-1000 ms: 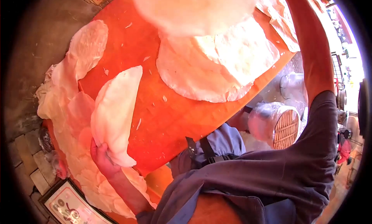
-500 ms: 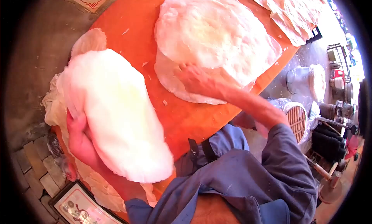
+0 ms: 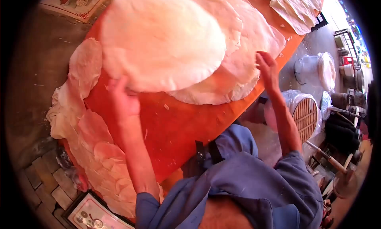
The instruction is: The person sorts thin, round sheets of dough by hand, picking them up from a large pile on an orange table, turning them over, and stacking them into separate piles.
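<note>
A large round white sheet, apparently dough, [image 3: 162, 40] lies or hovers over the upper left of the orange-red tabletop [image 3: 166, 130]. My left hand [image 3: 124, 100] is at the sheet's lower left edge, its fingers smeared by motion. More thin sheets [image 3: 254, 42] lie partly under it, to the right. My right hand [image 3: 268, 66] is at the right edge of those sheets, fingers bent and thumb close to them; whether it pinches an edge is too small to tell.
Overlapping small flat pieces [image 3: 109, 157] line the table's left edge. Wrinkled sheets [image 3: 297, 11] lie at the upper right. Beyond the right edge stand a wrapped bucket [image 3: 307, 70] and a round slatted lid [image 3: 305, 120]. A framed picture [image 3: 91, 213] is at bottom left.
The large sheet has moved from the left side up and right, over the other sheets. My left hand moved up and right with it. My right hand shifted right to the stack's edge.
</note>
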### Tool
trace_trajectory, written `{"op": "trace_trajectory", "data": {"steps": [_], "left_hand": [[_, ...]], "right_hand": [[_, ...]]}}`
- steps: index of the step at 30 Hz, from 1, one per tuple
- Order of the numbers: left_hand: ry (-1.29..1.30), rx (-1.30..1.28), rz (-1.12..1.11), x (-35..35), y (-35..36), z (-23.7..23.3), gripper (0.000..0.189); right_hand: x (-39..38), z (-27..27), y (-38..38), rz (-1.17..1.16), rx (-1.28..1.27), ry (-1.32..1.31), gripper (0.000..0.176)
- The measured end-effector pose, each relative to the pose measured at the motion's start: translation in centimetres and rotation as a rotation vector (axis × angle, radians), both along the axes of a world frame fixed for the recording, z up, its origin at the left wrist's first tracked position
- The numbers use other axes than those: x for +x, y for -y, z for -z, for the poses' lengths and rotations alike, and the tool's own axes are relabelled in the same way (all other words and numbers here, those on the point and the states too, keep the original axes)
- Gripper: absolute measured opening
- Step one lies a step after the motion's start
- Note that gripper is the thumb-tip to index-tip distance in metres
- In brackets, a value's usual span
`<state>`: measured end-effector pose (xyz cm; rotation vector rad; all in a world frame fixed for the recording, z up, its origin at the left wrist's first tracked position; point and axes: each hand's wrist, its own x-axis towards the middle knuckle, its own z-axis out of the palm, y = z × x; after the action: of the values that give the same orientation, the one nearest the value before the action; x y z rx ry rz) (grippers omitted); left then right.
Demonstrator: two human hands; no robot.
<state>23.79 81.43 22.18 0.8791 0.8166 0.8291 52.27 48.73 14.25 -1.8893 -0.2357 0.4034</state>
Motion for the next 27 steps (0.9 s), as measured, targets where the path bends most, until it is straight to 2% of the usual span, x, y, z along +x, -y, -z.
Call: {"op": "trace_trajectory", "data": {"steps": [1,2,3,6,8,9,10,12,14,15,16,18,20,21,22,23,24,25,27], "left_hand": [[-0.114,-0.039,0.087,-2.2,-1.2,6.6,0.04],[-0.268,-0.08,0.131,-1.8,1.3,7.1,0.039],[-0.372,-0.117,0.001,-2.3,2.8,8.8,0.042],[-0.421,-0.037,0.025,-5.0,4.8,11.5,0.042],[-0.604,0.256,0.054,-6.8,4.9,14.1,0.04],[-0.703,0.41,0.064,-8.2,5.0,15.2,0.038],[-0.769,0.482,0.074,-9.1,5.2,16.1,0.038],[-0.901,0.632,0.076,-10.1,5.5,16.8,0.037],[-0.903,0.745,0.047,-10.2,6.2,16.9,0.035],[-0.92,0.792,0.045,-9.9,6.7,16.2,0.035],[-0.936,0.836,0.038,-9.6,7.1,15.8,0.034],[-1.004,0.886,0.062,-9.0,7.6,15.2,0.032],[-1.045,0.931,0.073,-9.0,7.8,15.2,0.031],[-1.054,0.952,0.074,-9.1,7.7,15.4,0.031],[-1.059,0.975,0.075,-9.1,7.6,15.7,0.031],[-1.053,0.982,0.066,-9.1,7.6,15.9,0.031],[-1.049,0.988,0.056,-9.1,7.5,16.2,0.03],[-1.046,0.995,0.043,-9.0,7.4,16.5,0.03],[-1.017,0.984,0.083,-9.3,7.0,16.5,0.029]], "right_hand": [[1.4,1.1,1.8,0.088,-0.049,-0.049,0.037],[2.7,2.5,3.0,0.177,-0.096,-0.094,0.039],[3.6,3.6,3.8,0.271,0.048,-0.153,0.037],[8.4,8.0,7.8,0.287,0.117,-0.243,0.033],[9.7,6.8,6.7,0.462,0.129,-0.215,0.033],[10.4,5.5,5.9,0.491,0.181,-0.293,0.034],[11.6,5.0,5.7,0.506,0.174,-0.353,0.036],[14.1,4.2,5.7,0.437,0.202,-0.559,0.025],[14.5,3.4,5.9,0.274,0.165,-0.264,0.025],[14.5,2.4,5.9,0.189,0.142,-0.117,0.025],[13.8,-0.6,4.2,0.343,0.05,0.034,0.027],[13.6,-5.9,4.2,0.21,0.23,0.407,0.026],[13.7,-12.9,3.3,0.219,0.214,0.593,0.029],[13.2,-16.6,2.8,0.21,0.089,0.601,0.034],[11.9,-20.1,1.8,0.17,-0.133,0.81,0.04],[12.4,-22.2,1.3,0.034,-0.105,0.907,0.046],[10.9,-23.8,-0.9,0.103,-0.1,0.738,0.048],[8.0,-25.2,-4.0,-0.189,0.118,0.633,0.036],[9.0,-24.8,-7.6,-0.452,0.239,0.505,0.024]]}}
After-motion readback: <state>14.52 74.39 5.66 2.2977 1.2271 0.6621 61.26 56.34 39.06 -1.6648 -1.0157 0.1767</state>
